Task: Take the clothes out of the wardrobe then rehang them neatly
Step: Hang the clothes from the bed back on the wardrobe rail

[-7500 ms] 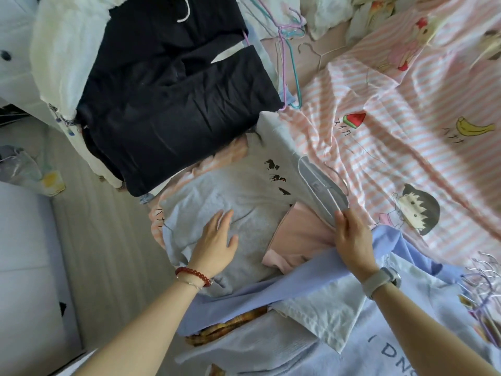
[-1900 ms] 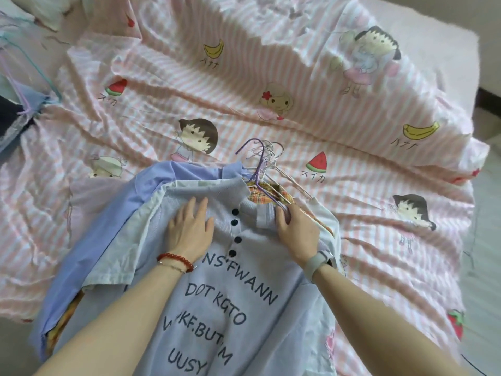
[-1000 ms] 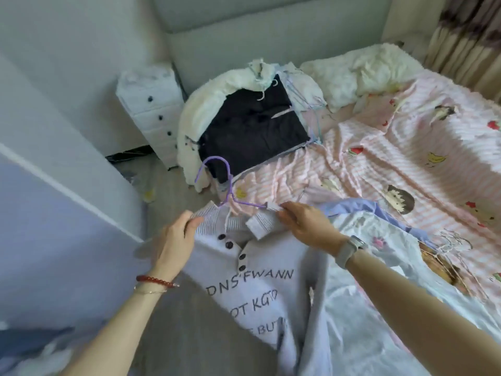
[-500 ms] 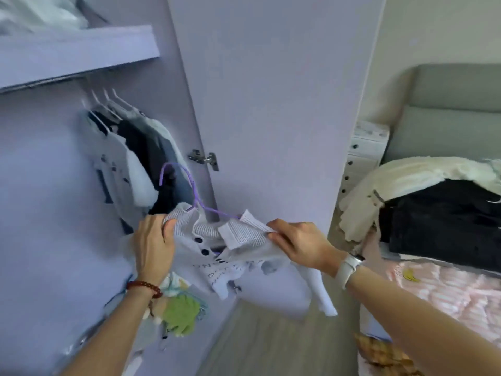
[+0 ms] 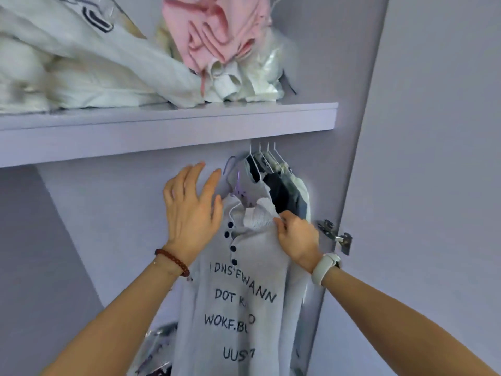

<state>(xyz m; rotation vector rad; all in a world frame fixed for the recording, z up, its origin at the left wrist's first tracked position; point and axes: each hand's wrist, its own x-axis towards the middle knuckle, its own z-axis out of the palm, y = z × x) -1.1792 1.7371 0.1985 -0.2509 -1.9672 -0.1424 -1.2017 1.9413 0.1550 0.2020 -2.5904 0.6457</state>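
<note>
At frame centre the grey shirt (image 5: 244, 294) is pinched at its collar by the right hand (image 5: 296, 240); the left hand (image 5: 189, 213) is raised alongside, fingers spread.

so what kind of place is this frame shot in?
Likely inside a home wardrobe: a shelf piled with folded clothes, garments on hangers beneath it, and a door hinge. The right hand pinches a printed shirt.

Head view (close) into wardrobe (image 5: 352, 77)
</note>
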